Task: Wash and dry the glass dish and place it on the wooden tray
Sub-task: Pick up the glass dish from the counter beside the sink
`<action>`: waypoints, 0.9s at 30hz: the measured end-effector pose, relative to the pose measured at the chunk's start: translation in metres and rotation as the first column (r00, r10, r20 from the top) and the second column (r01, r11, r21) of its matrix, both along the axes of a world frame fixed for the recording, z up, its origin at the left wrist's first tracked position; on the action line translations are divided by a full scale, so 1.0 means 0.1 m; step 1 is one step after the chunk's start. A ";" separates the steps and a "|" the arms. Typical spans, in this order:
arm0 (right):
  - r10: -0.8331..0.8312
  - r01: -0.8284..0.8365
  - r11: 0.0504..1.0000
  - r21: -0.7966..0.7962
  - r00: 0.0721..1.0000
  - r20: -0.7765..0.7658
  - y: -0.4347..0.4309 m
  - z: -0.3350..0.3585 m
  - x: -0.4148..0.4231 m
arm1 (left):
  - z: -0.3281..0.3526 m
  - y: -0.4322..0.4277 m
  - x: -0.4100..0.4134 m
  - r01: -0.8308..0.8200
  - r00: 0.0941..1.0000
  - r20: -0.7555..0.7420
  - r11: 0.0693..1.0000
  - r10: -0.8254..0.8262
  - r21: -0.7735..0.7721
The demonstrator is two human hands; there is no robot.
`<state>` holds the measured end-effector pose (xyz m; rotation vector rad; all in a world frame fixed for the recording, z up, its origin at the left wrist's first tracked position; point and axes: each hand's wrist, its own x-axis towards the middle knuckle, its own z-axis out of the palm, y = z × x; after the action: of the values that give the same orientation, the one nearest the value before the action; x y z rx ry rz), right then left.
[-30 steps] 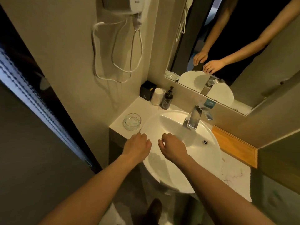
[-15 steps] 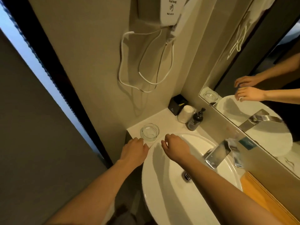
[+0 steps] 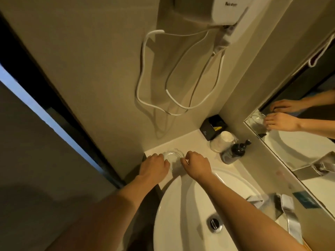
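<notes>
The clear glass dish (image 3: 173, 156) stands on the white counter (image 3: 195, 142) in the corner to the left of the sink. My left hand (image 3: 154, 167) has its curled fingers on the dish's left rim. On the right rim are the curled fingers of my right hand (image 3: 196, 165). Both hands hold the dish between them while it still sits on the counter. The mirror (image 3: 299, 142) reflects the two hands and the dish.
The round white basin (image 3: 181, 200) with its drain (image 3: 215, 223) lies below my forearms, and the chrome faucet (image 3: 290, 221) is at its right. A black pump bottle (image 3: 235, 151), a wrapped cup (image 3: 223, 141) and a black box (image 3: 213, 126) stand behind. A wall dryer's cord (image 3: 145, 73) hangs above.
Both hands moved from the basin's front rim up and left to the dish and closed on its two sides. The view swung left and tilted.
</notes>
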<state>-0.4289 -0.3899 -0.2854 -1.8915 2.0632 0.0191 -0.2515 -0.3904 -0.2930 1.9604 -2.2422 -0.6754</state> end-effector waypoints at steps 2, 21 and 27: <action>-0.001 0.001 1.000 0.029 1.000 -0.020 -0.11 -0.09 -0.02 | -0.10 -0.10 -0.02 -0.007 1.000 0.017 1.000 0.007 0.019; -0.177 0.177 0.956 0.233 0.984 -0.024 -0.41 -0.39 0.02 | -0.43 -0.45 -0.05 0.032 0.996 0.080 0.995 -0.039 0.091; -0.243 0.231 0.954 0.193 0.969 0.042 -0.39 -0.34 0.02 | -0.38 -0.43 -0.01 -0.004 1.000 -0.029 0.997 0.006 0.080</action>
<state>-0.4272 -0.4291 -0.3198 -1.5067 2.1482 0.0881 -0.2523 -0.4333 -0.3314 1.9775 -2.2257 -0.7998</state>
